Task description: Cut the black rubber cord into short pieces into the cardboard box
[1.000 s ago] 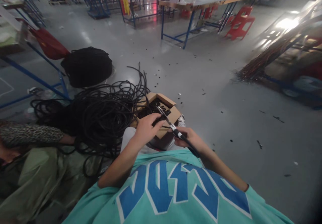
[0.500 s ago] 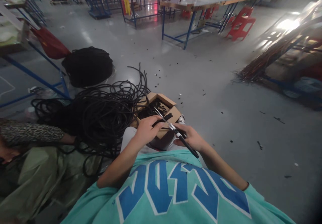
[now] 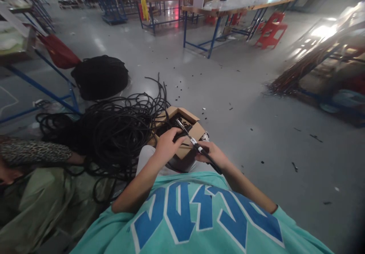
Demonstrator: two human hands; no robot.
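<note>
My right hand (image 3: 212, 154) is closed around a long black-handled tool (image 3: 209, 159) with white bands and a thin shiny metal tip. That tip points up and left, past the fingertips of my left hand (image 3: 169, 144). Between the left thumb and fingers is a short black piece (image 3: 178, 135), mostly hidden, lying against the metal tip. Both hands are over an open cardboard box (image 3: 186, 113), which holds many small black pieces (image 3: 185, 124).
A tangled heap of black cable (image 3: 119, 128) lies left of the box, with a black bundle (image 3: 99, 77) behind it. At the left edge sits another person, whose patterned sleeve or leg (image 3: 37, 149) shows. Worktables (image 3: 216, 8), a red stool (image 3: 272, 31) and scattered floor scraps stand beyond.
The black piece that stuck out right of my left fingertips no longer shows there. The tool's handle end has shifted slightly left and up in my right hand.
</note>
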